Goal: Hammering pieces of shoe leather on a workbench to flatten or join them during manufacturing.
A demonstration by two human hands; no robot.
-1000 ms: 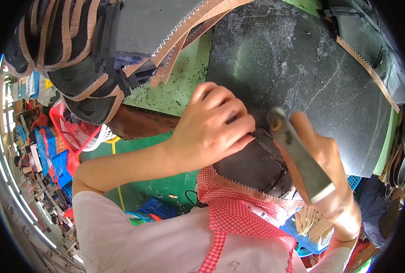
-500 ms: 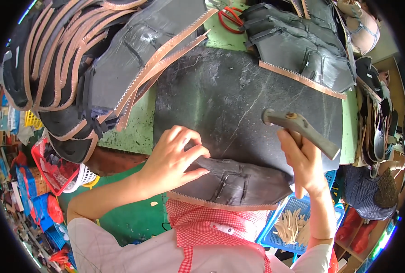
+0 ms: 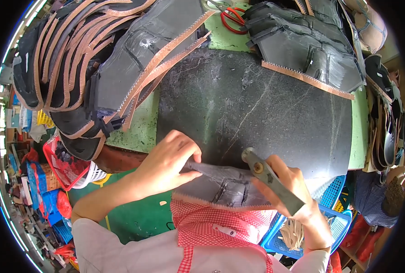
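Two bare hands work one dark grey leather piece with a zigzag tan edge [image 3: 230,186], lying on the near rim of a black stone slab [image 3: 257,104]. The left hand [image 3: 166,166] presses it flat, fingers together. Just right of it, the right hand [image 3: 289,186] is closed around a metal-headed hammer [image 3: 268,179] whose head touches the piece.

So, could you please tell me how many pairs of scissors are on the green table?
1: the red-handled scissors lie at the table's far edge, between the two leather stacks; others may be hidden beneath them.
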